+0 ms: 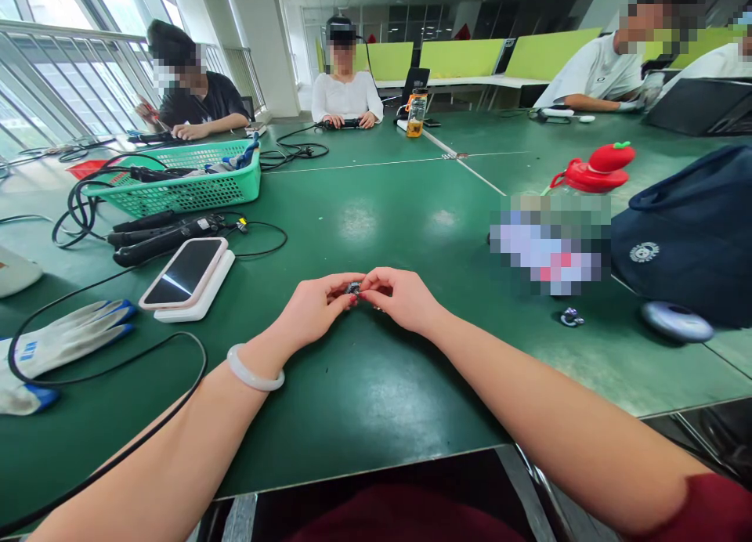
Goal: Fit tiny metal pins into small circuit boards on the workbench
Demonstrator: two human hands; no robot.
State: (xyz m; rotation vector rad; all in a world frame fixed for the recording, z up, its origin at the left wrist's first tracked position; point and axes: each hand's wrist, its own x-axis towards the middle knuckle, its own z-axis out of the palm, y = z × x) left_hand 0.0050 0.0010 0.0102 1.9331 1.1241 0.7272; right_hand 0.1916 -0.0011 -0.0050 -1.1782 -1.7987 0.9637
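Near the middle of the green table (376, 401), my left hand (317, 307) pinches a small dark, shiny object (352, 288) between thumb and fingers. My right hand (403, 298) meets it from the right, its thumb and fingertips closed at the object's right side. The fingertips of both hands nearly touch and hide much of the object, so its exact shape cannot be made out. A white bangle is on the left wrist. Farther right on the table lies a small shiny metallic item (571, 317), apart from both hands.
At left are a phone (186, 272) on a white box, gloves (76, 338), black tools (164, 236), cables and a green basket (188, 189). At right stand a red-lidded bottle (591, 178), a dark blue bag (693, 236) and a round case (677, 323). Several people sit around.
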